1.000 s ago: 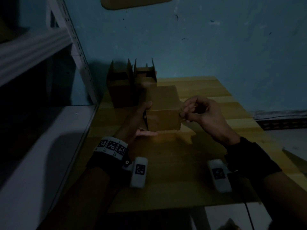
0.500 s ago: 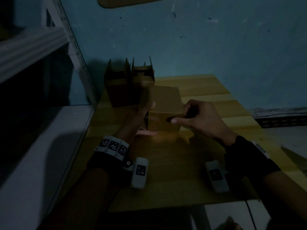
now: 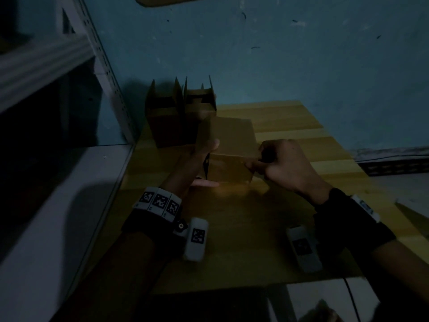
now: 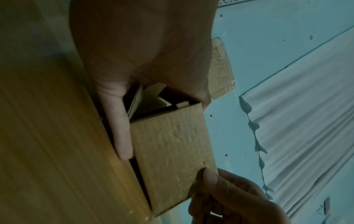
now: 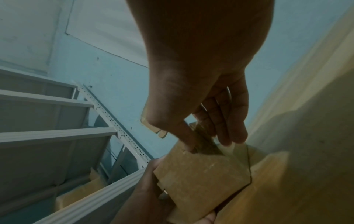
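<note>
A small closed cardboard box (image 3: 228, 145) stands on the wooden table (image 3: 234, 231). My left hand (image 3: 209, 162) grips its left end, thumb on the top and a finger (image 4: 122, 130) along the bottom edge. That end of the box (image 4: 172, 145) is open, with flaps showing inside. My right hand (image 3: 256, 156) pinches the upper right corner of the front face, and its thumb (image 4: 208, 177) presses on the cardboard. In the right wrist view a thin clear strip lies under the right fingers (image 5: 228, 133), on the box (image 5: 201, 171).
Two open cardboard boxes (image 3: 164, 117) (image 3: 199, 105) stand side by side behind the held box, against the blue wall. A white metal shelf rack (image 3: 46, 63) runs along the left of the table. A piece of cardboard (image 4: 220, 68) is taped on the wall.
My right thumb slid left onto the box's front face, then drew back to the right corner. The left hand kept its hold and the box stayed in place.
</note>
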### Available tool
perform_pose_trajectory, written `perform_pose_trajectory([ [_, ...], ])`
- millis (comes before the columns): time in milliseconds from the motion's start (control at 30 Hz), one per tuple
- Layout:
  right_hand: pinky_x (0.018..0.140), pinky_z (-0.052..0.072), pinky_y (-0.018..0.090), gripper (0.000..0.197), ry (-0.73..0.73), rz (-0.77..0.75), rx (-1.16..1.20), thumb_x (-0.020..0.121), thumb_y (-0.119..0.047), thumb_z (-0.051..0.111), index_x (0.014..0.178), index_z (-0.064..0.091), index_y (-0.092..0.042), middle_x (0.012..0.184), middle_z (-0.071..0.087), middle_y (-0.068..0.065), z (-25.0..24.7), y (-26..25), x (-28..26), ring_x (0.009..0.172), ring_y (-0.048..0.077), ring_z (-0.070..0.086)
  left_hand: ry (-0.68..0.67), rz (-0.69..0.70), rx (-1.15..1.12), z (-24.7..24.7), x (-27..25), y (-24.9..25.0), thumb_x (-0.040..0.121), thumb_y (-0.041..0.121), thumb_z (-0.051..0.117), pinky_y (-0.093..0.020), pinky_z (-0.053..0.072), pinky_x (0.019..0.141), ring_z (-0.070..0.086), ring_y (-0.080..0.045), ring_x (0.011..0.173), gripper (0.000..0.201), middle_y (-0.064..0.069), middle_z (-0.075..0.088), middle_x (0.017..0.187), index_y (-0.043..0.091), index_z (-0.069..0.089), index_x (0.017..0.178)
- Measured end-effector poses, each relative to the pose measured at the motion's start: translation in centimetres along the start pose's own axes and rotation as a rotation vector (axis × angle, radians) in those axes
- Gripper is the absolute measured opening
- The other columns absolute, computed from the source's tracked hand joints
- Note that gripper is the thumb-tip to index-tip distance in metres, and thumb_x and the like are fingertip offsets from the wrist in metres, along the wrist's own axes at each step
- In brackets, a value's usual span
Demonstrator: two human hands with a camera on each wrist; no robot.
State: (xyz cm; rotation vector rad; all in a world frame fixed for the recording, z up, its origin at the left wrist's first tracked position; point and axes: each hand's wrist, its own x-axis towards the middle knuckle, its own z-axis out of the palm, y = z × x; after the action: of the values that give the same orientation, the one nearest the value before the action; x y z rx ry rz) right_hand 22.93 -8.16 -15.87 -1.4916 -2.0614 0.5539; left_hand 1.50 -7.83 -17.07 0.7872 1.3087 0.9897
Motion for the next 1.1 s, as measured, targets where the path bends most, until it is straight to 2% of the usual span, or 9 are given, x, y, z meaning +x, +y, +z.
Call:
perform_pose_trajectory([
  [200,0.058,0.047,0.026,0.023,-0.002,-0.042,0.112,0.093,-0.02,0.071,0.072,0.062,-0.015,0.067,0.068,0.002,0.2,0.8,0.0,0.062,0.016,0.066,-0.019,-0.006,0.018,0.0,-0.3,0.0,0.056,0.056,0.076,-0.037,0.059,0.06,0.061,-0.03,0.108,0.101,-0.012,0.052,0.139,0.019,0.041,0.143],
  [333,0.054,0.051,0.028,0.029,0.043,-0.083,0.169,0.094,-0.012,0.069,0.066,0.064,-0.006,0.063,0.067,0.01,0.5,1.2,0.4,0.055,0.018,0.065,-0.025,-0.001,0.001,-0.3,-0.2,-0.2,0.054,0.059,0.079,-0.038,0.059,0.063,0.063,-0.03,0.108,0.105,-0.012,0.053,0.139,0.02,0.041,0.144],
  [433,0.051,0.05,0.031,0.033,0.083,-0.108,0.296,0.094,-0.005,0.068,0.063,0.062,0.004,0.059,0.065,0.018,0.9,1.8,0.8,0.051,0.026,0.063,-0.045,0.0,-0.016,-0.7,-0.2,-0.1,0.075,0.053,0.073,-0.043,0.06,0.067,0.065,-0.027,0.107,0.074,-0.01,0.06,0.13,0.021,0.048,0.137],
  [533,0.05,0.047,0.027,0.03,0.087,-0.139,0.441,0.093,0.003,0.063,0.063,0.063,0.006,0.058,0.065,0.017,1.2,1.8,1.0,0.049,0.02,0.059,-0.079,-0.009,-0.032,-1.1,-0.3,0.0,0.087,0.048,0.064,-0.048,0.059,0.08,0.064,-0.026,0.106,0.051,-0.008,0.062,0.122,0.022,0.049,0.129],
  [633,0.049,0.048,0.023,0.025,0.061,-0.136,0.614,0.09,0.017,0.054,0.067,0.063,0.012,0.063,0.063,0.029,1.4,1.4,1.0,0.05,0.017,0.06,-0.118,-0.012,-0.089,-1.7,-0.4,0.0,0.088,0.044,0.063,-0.053,0.056,0.088,0.062,-0.027,0.109,0.049,-0.006,0.06,0.121,0.026,0.045,0.129],
  [700,0.05,0.047,0.02,0.025,0.036,-0.146,0.692,0.09,0.02,0.052,0.069,0.063,0.013,0.064,0.061,0.031,1.6,1.2,0.9,0.05,0.015,0.058,-0.142,-0.012,-0.135,-2.1,-0.4,0.0,0.082,0.043,0.068,-0.055,0.055,0.088,0.061,-0.03,0.114,0.06,-0.009,0.058,0.129,0.024,0.045,0.134],
  [800,0.053,0.047,0.024,0.027,-0.007,-0.193,0.796,0.09,0.018,0.053,0.07,0.064,0.003,0.063,0.061,0.022,1.8,1.4,0.9,0.054,0.017,0.057,-0.183,-0.022,-0.234,-2.7,-0.3,-0.1,0.075,0.04,0.073,-0.06,0.053,0.09,0.06,-0.034,0.117,0.066,-0.011,0.057,0.133,0.024,0.048,0.134],
  [933,0.059,0.045,0.032,0.017,-0.037,-0.215,0.933,0.088,-0.009,0.063,0.072,0.064,-0.008,0.063,0.06,0.01,2.0,1.4,1.2,0.058,0.019,0.053,-0.262,-0.073,-0.319,-3.3,-0.1,-0.5,0.072,0.04,0.077,-0.064,0.051,0.09,0.058,-0.039,0.12,0.077,-0.015,0.056,0.137,0.02,0.045,0.14],
  [1100,0.062,0.041,0.032,0.022,-0.038,-0.172,0.793,0.092,-0.015,0.053,0.072,0.059,-0.008,0.065,0.06,0.01,1.3,1.2,1.3,0.06,0.022,0.053,-0.24,-0.064,-0.245,-3.2,-0.1,-0.4,0.068,0.045,0.078,-0.058,0.053,0.089,0.063,-0.039,0.115,0.087,-0.016,0.059,0.135,0.017,0.043,0.142],
])
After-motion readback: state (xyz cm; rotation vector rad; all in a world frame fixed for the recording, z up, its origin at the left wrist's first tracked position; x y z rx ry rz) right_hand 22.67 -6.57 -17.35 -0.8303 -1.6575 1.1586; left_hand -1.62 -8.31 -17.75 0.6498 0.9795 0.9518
